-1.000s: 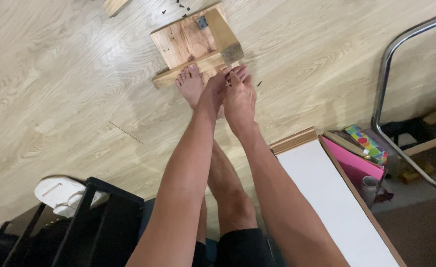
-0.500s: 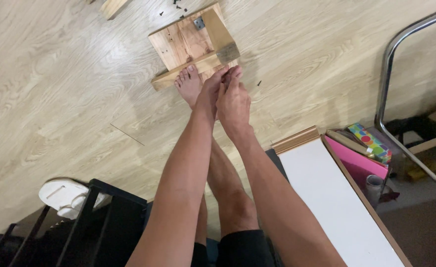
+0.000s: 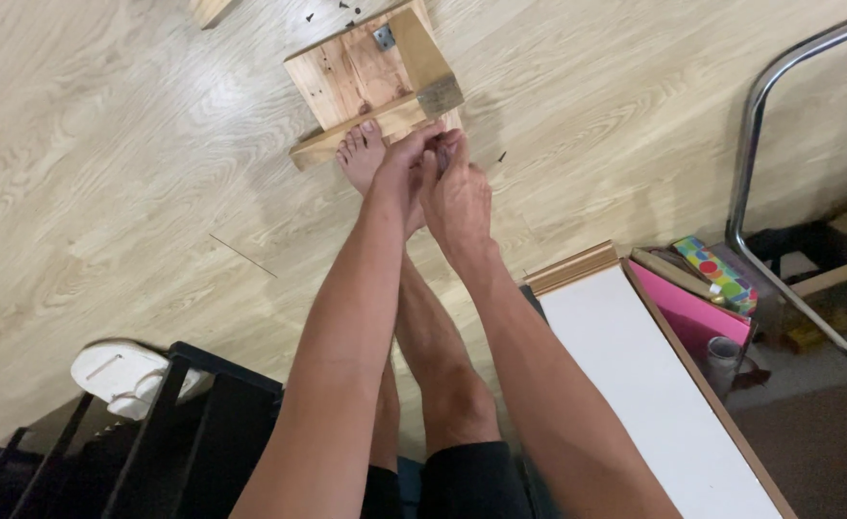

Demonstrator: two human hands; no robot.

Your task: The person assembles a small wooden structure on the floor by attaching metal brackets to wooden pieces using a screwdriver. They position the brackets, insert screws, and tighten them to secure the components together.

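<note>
Both arms stretch straight out toward 12 o'clock over the pale wood-grain floor (image 3: pixel 106 183), hands meeting just below the wooden frame (image 3: pixel 370 82), a small pallet-like piece of planks with a metal bracket (image 3: pixel 384 37) at its top edge and a grey plate on its right corner. Left hand (image 3: pixel 402 168) and right hand (image 3: pixel 459 197) are pressed close side by side, fingers curled in toward each other near the frame's lower rail; something small may be pinched between them, but it is too hidden to say, so cannot tell whether either hand has hold of anything or how far the fingers are open. A bare foot (image 3: pixel 364 154) sits at 11 o'clock of the hands, toes resting on the frame's bottom rail, likely pinning it so it does not slide on the smooth floor. Loose dark screws (image 3: pixel 332 8) lie scattered at 12 o'clock beyond the frame, one more speck (image 3: pixel 502 156) at 3 o'clock of the hands. At 4 o'clock a white board (image 3: pixel 644 384) with wood trim, pink sheet (image 3: pixel 697 312) and a colourful box (image 3: pixel 716 274) beside it; chrome tube (image 3: pixel 755 144) further right. At 8 o'clock a white sandal (image 3: pixel 121 370) and a black rack (image 3: pixel 183 442).
</note>
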